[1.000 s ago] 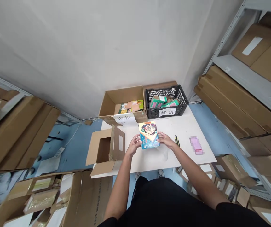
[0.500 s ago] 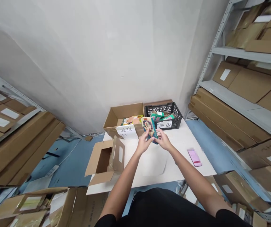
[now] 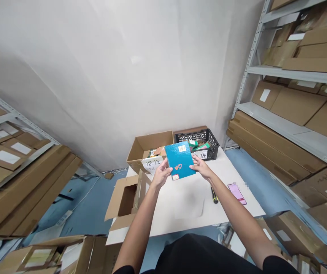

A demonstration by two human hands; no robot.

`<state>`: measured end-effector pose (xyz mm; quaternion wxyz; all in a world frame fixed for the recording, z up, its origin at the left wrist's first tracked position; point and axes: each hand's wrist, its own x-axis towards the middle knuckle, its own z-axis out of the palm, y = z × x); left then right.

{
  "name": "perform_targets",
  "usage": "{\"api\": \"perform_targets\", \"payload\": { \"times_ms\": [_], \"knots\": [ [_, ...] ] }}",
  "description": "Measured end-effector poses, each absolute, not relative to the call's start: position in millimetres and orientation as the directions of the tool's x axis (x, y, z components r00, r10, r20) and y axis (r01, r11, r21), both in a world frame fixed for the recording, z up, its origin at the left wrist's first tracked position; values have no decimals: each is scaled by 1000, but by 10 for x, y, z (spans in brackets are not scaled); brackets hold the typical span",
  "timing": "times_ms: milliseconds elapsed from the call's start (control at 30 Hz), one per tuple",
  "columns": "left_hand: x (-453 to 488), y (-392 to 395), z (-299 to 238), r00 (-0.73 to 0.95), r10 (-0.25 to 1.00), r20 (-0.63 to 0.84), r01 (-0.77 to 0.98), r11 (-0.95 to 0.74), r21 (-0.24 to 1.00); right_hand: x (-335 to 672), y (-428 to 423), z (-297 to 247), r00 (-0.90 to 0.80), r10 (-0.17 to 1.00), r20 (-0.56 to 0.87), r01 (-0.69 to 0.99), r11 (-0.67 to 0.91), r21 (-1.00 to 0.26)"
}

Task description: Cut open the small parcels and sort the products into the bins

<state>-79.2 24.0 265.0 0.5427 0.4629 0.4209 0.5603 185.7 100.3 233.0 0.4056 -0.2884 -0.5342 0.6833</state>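
Observation:
A blue book is held up above the white table, its face with a white barcode label and a small orange picture turned toward me. My left hand grips its left edge, thumb on the front. At the right edge, my right hand pinches it the same way. Behind the book stand a cardboard box with a paper sign and colourful items inside, and a black plastic crate with green boxes. An opened, tilted carton sits left of my left hand.
On the white table lie a utility knife and a pink-screened phone to the right. Shelves full of cartons flank both sides. A large carton of parcels stands at lower left, with more boxes at lower right.
The book has been turned from its illustrated cover to its plain blue face and opened out flat toward me. My hands have moved apart to its two side edges.

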Motion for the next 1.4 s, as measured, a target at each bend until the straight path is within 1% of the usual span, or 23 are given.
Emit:
{"api": "perform_targets", "payload": {
  "times_ms": [67,133,200,300,367,433,500,533,567,633,667,733,833,967,1033,1133,1200,1267,1333,1400],
  "knots": [
    [-772,251,2604,-108,991,83,-107,-94,990,1891,973,2359,-511,859,38,-271,-119,-955],
    [-681,256,2586,-219,966,136,34,-132,991,1853,912,2382,-466,882,73,-293,-76,-953],
    [-532,251,2598,-209,962,176,97,-159,983,1730,825,2392,-444,883,152,-299,14,-954],
    [-343,237,2642,-94,976,198,38,-195,980,1465,704,2375,-497,813,304,-257,196,-946],
    [-338,223,2661,-80,980,185,-42,-189,981,1329,696,2340,-521,781,344,-224,264,-938],
    [-443,203,2651,-92,988,126,-148,-138,979,1268,776,2294,-436,839,326,-164,283,-945],
    [-613,192,2607,-94,994,63,-243,-84,966,1261,920,2245,-280,923,265,-85,252,-964],
    [-709,198,2573,-88,995,43,-275,-65,959,1260,999,2224,-226,950,214,-64,205,-977],
    [-807,216,2535,-82,996,30,-296,-53,954,1254,1076,2207,-217,965,148,-67,137,-988],
    [-1016,299,2453,-101,995,8,-304,-38,952,1206,1213,2194,-309,951,18,-126,-22,-992],
    [-1129,365,2417,-124,992,-12,-294,-25,956,1161,1276,2198,-363,931,-21,-159,-84,-984],
    [-1379,547,2369,-174,982,-70,-266,22,964,1029,1409,2229,-432,901,-51,-192,-147,-970],
    [-1783,926,2390,-182,977,-108,-238,62,969,729,1698,2307,-466,881,-80,-184,-185,-965],
    [-2242,1573,2542,-183,983,-29,-220,-12,975,216,2284,2388,-454,886,-89,-199,-199,-960],
    [-2415,1883,2593,-232,972,-38,-185,-6,983,6,2580,2370,-386,916,-108,-172,-186,-967],
    [-2631,2165,2534,-354,935,-24,-53,5,999,-116,2848,2229,-181,967,-177,-90,-195,-977],
    [-2738,2178,2388,-399,917,25,14,-21,1000,-54,2848,2059,-87,978,-192,-65,-198,-978],
    [-2787,2066,2167,-414,909,55,28,-47,998,96,2705,1833,-66,978,-200,-50,-204,-978],
    [-2751,1874,1889,-415,909,45,15,-42,999,304,2451,1557,-58,970,-235,-24,-237,-971],
    [-2622,1644,1568,-389,921,-2,-5,0,1000,553,2124,1242,-38,953,-300,10,-300,-954]
  ]
}}
